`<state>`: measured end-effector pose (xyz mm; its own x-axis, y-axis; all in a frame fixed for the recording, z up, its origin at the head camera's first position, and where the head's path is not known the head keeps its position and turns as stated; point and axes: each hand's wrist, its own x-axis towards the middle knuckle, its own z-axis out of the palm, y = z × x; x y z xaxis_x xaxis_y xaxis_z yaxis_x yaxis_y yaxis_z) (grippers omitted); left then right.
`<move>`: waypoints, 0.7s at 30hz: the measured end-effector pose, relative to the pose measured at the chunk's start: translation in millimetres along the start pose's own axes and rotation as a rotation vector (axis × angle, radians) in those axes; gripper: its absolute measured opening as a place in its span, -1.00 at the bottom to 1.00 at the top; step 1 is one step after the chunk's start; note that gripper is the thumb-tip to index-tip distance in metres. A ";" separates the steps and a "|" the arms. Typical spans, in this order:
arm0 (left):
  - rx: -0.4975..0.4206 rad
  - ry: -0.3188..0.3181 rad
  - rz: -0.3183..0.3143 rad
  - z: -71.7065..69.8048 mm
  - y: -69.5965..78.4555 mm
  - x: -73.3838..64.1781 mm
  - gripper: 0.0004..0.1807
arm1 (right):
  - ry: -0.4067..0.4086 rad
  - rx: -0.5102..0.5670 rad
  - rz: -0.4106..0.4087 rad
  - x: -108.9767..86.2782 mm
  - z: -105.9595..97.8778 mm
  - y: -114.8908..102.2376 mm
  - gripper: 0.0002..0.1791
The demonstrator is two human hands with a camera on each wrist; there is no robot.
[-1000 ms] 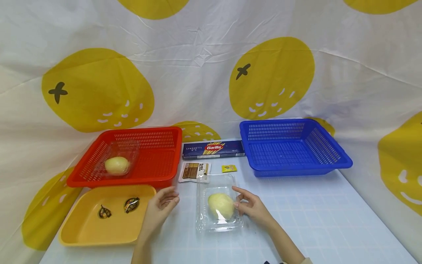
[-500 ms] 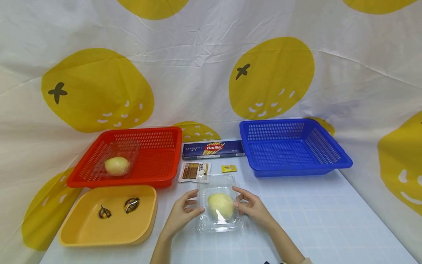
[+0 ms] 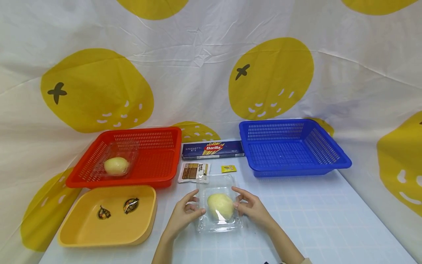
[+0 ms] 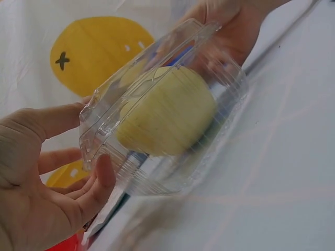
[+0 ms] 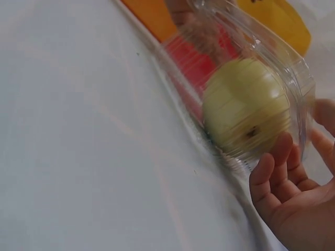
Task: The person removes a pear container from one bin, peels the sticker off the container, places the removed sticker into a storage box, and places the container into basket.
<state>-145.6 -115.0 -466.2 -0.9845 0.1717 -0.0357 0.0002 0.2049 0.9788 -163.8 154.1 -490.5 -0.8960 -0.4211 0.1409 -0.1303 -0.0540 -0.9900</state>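
A clear plastic clamshell box (image 3: 211, 225) lies on the table in front of me, its lid down over a round, pale yellow-green fruit (image 3: 220, 206). My left hand (image 3: 183, 212) holds the box by its left side, thumb at the near part and fingertips further up the edge. On the opposite side, my right hand (image 3: 253, 208) grips the box between thumb and fingers. The right wrist view shows a dark spot on the fruit (image 5: 246, 104). Through the clear wall in the left wrist view, the fruit (image 4: 170, 112) fills most of the box's middle.
A red basket (image 3: 158, 180) holds another boxed fruit (image 3: 116, 167). Before it stands a yellow tray (image 3: 108, 234) with two dark-labelled items. Behind the box lie a brown-and-white packet (image 3: 194, 171), a small yellow packet (image 3: 229, 168) and a spaghetti box (image 3: 194, 150). A blue basket (image 3: 300, 170) stands right.
My left hand has moved right, from beside the yellow tray to the left side of the clamshell box, and now holds it. The right hand and the box have stayed put.
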 end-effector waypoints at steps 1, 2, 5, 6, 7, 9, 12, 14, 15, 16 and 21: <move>-0.016 0.000 -0.004 0.2 0.1 -0.3 -0.23 | 0.002 -0.001 0.001 0.1 0.2 -0.4 -0.36; -0.034 0.002 -0.007 0.4 0.3 -0.7 -0.23 | 0.005 -0.004 0.001 0.1 0.5 -0.9 -0.36; -0.071 0.017 -0.004 1.5 0.6 -1.6 -0.25 | 0.021 -0.032 -0.002 -0.2 1.5 -2.2 -0.37; -0.075 0.023 -0.002 2.0 0.7 -1.8 -0.26 | 0.027 -0.039 -0.003 -0.4 1.9 -2.7 -0.37; -0.080 0.029 0.000 2.4 0.8 -2.0 -0.26 | 0.034 -0.045 -0.003 -0.7 2.2 -3.3 -0.37; -0.079 0.039 -0.004 3.3 1.1 -2.2 -0.28 | 0.048 -0.059 0.001 -1.6 3.0 -4.6 -0.37; -0.085 0.042 -0.005 4.0 2.2 -2.8 -0.29 | 0.063 -0.052 0.016 -3.2 4.0 -6.6 -0.36; -0.099 0.042 -0.001 4.0 3.4 -3.5 -0.30 | 0.068 -0.047 0.022 -4.3 4.4 -8.0 -0.36; -0.109 0.042 0.006 3.8 4.6 -4.1 -0.31 | 0.068 -0.041 0.020 -4.5 4.6 -8.9 -0.36; -0.124 0.042 0.017 3.5 6.2 -4.8 -0.31 | 0.068 -0.036 0.016 -4.6 4.8 -9.7 -0.36; -0.167 0.050 0.092 0.2 17.9 -7.8 -0.35 | 0.055 -0.013 -0.042 -2.6 6.2 -18.8 -0.38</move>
<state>-137.8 -112.5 -448.4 -0.9892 0.1329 0.0612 0.0654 0.0272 0.9975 -156.4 150.6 -472.2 -0.9115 -0.3684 0.1827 -0.1733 -0.0589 -0.9831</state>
